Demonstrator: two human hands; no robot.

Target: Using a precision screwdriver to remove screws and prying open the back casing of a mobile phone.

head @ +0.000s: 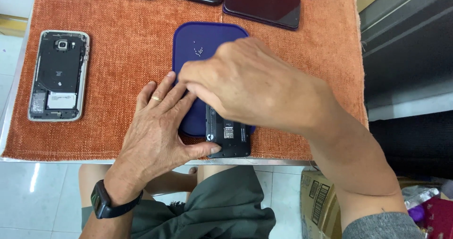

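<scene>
Both hands (207, 106) on small black phone (231, 137) — blue mat (198, 45), orange cloth (127, 64)

The one camera sat on my head and looked almost straight down, close over the near edge of the surface (14, 147). It faced away from me toward the far edge, which fell outside the frame. My lap and the floor filled the bottom. No second view shared the scene.

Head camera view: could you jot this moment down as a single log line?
left hand: thumb on small black phone, back off | right hand: over phone, grip hidden | phone on blue tray | orange mat
</scene>
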